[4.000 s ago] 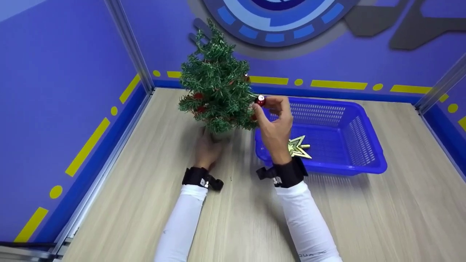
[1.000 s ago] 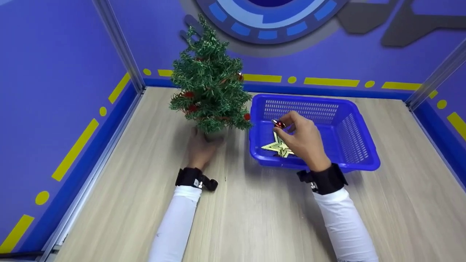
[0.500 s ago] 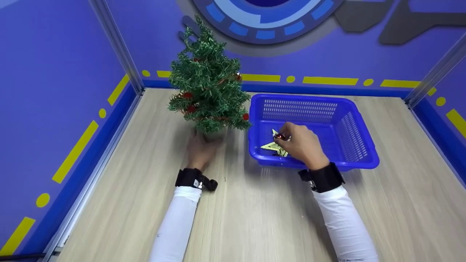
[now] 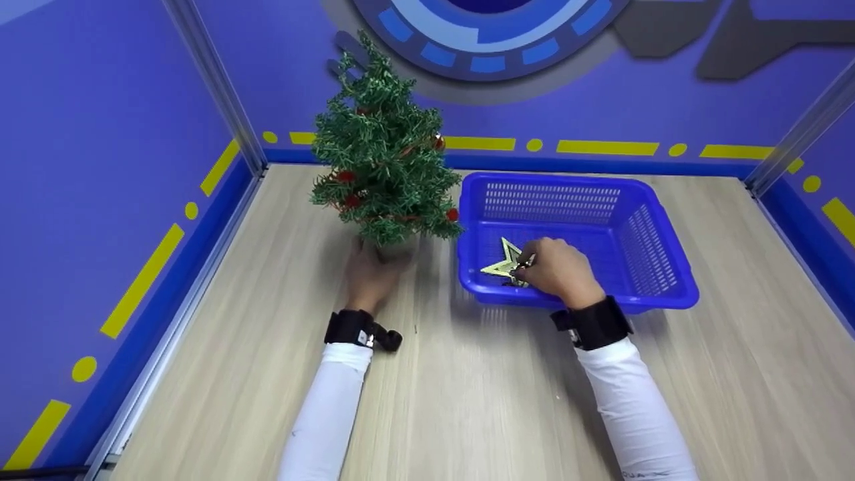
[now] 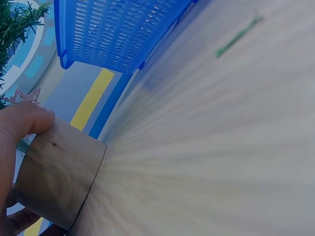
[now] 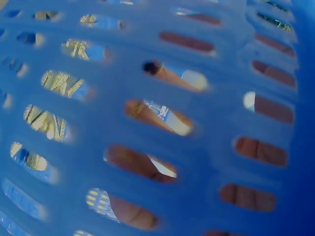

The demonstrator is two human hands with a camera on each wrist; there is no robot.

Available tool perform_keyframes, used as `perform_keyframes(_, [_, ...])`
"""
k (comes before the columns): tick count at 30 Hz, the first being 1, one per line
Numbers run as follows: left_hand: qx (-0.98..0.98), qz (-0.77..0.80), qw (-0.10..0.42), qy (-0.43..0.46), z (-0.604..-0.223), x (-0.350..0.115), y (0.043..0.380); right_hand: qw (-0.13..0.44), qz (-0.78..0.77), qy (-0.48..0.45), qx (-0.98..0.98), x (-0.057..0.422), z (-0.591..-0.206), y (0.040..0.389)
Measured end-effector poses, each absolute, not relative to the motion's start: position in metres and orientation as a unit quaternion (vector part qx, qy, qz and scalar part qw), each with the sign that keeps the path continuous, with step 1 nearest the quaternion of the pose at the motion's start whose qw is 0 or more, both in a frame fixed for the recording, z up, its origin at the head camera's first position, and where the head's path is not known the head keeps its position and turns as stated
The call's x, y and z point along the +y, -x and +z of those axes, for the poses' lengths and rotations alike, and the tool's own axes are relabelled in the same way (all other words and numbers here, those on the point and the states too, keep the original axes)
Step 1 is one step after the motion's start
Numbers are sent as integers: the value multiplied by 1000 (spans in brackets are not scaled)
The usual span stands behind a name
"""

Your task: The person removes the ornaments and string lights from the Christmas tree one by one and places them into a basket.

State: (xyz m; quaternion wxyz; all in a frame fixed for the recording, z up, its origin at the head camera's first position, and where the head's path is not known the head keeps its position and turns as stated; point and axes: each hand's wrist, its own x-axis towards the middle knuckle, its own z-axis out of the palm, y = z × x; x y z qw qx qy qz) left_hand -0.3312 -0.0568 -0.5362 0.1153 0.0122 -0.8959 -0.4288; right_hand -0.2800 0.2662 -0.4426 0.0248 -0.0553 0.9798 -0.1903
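A small artificial Christmas tree (image 4: 384,153) with red ornaments stands at the back left in the head view. My left hand (image 4: 371,277) grips its round wooden base (image 5: 64,169), the thumb on one side and fingers round the other. Inside the blue plastic basket (image 4: 581,179), my right hand (image 4: 561,267) is low, its fingertips over a gold star (image 4: 501,267). Between thumb and fingers a small dark shiny bauble (image 4: 524,266) shows, mostly hidden. Through the basket's slots, the right wrist view shows parts of the fingers (image 6: 135,162) and the gold star (image 6: 47,123).
The basket stands right of the tree on a wood-grain table (image 4: 467,401). Blue panels (image 4: 100,167) enclose the left, back and right sides. A short green strand (image 5: 238,37) lies on the table in the left wrist view.
My right hand has moved from the tree's right side to the basket with a red bauble, then lowered it onto the star. My left hand stays at the tree's base.
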Motion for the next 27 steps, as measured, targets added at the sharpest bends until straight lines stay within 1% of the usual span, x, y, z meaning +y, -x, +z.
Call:
perform_keyframes(6, [-886, -448, 121, -10, -536, -56, 330, 37, -185, 55, 981, 267, -442, 280])
perform_keyframes(13, [-884, -452, 117, -14, -536, -55, 330, 73, -189, 57, 978, 268, -444, 282])
perform_keyframes(21, [-887, -446, 116, -14, -537, -56, 329, 99, -180, 67, 976, 268, -444, 282])
perform_keyframes(27, [-890, -442, 112, -19, -537, -56, 329, 106, -177, 71, 976, 268, -444, 283])
